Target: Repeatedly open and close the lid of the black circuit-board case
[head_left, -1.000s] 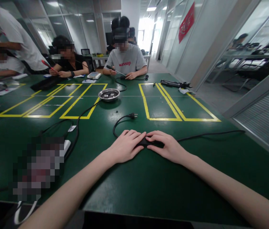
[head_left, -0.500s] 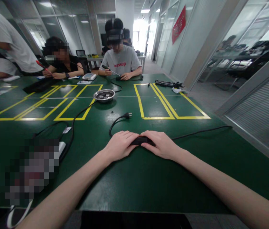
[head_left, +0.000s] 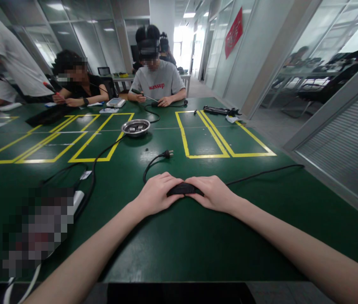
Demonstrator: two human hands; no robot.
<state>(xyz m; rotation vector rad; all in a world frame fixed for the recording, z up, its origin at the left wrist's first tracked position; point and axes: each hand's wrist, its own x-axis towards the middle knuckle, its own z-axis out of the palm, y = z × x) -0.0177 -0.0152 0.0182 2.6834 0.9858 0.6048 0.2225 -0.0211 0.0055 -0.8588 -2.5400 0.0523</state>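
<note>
A black power adapter (head_left: 181,189) lies low over the green table, held lengthwise between both hands. Around its left end my left hand (head_left: 157,194) is closed, thumb in front and fingers behind. My right hand (head_left: 211,193) grips the right end the same way, and the two sets of fingertips nearly meet. From the left end a short black cord curves up to a plug (head_left: 168,154) resting on the table. A thin black cable (head_left: 266,172) runs off to the right. My fingers hide both ends of the adapter.
A metal bowl (head_left: 135,128) with small metal parts sits beyond the plug. Yellow tape (head_left: 209,156) marks rectangles on the table (head_left: 179,245). A white power strip (head_left: 77,202) with cords is at left, partly blurred out. A folded black tripod (head_left: 221,110) lies far right. Co-workers sit opposite.
My view has shifted slightly to the right. Both hands stay on the adapter, with small finger shifts; a bit more of its dark surface shows between them.
</note>
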